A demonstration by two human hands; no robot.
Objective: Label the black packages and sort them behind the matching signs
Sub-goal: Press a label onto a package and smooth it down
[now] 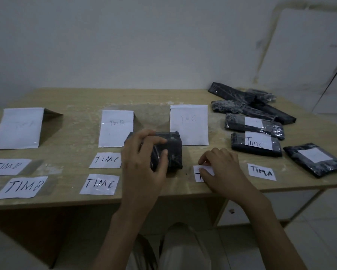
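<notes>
My left hand (144, 158) grips a black wrapped package (172, 151) standing on the wooden table (76, 102), in front of the TIM B sign (116, 128) and the TIM C sign (189, 124). My right hand (221, 170) pinches a white label (197, 173) lying near the table's front edge; its writing is mostly covered. A third folded sign (19, 128) stands at the far left, its text unreadable. Loose labels lie flat: two TIM B (20, 187), two TIM C (100, 184) and one TIM A (262, 171).
At the right of the table lies a heap of several black packages (241, 103). Three nearer ones carry white labels, one reading TIM C (256, 144), another (317, 158) near the right edge. A white wall stands behind the table.
</notes>
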